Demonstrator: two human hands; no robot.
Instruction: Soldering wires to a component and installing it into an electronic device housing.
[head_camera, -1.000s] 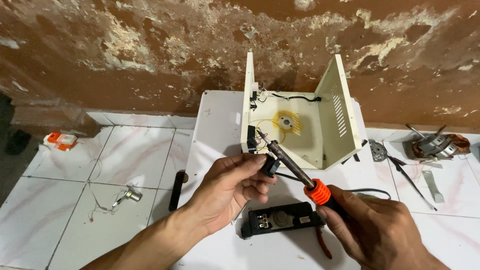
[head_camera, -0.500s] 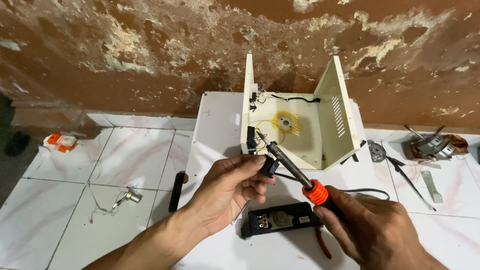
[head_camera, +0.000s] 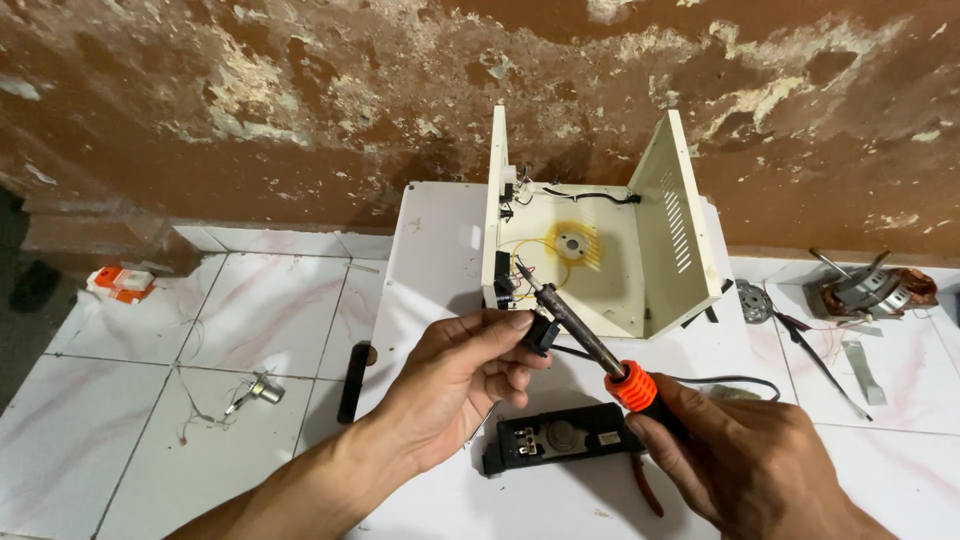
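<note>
1. The right hand (head_camera: 750, 455) is closed around the black handle of a soldering iron (head_camera: 580, 330) with an orange collar, near right; its tip points up and left toward the front edge of an open cream metal case (head_camera: 680, 215).
2. The left hand (head_camera: 455, 385) pinches a small black part (head_camera: 541, 333) just beside the iron's shaft, in front of the case.
3. A good joint likely needs both hands braced and the tip held steady.
4. The case stands open, showing a round yellow-ringed fitting (head_camera: 570, 243) and thin wires.
5. A black faceplate (head_camera: 565, 440) lies between the hands.
</note>
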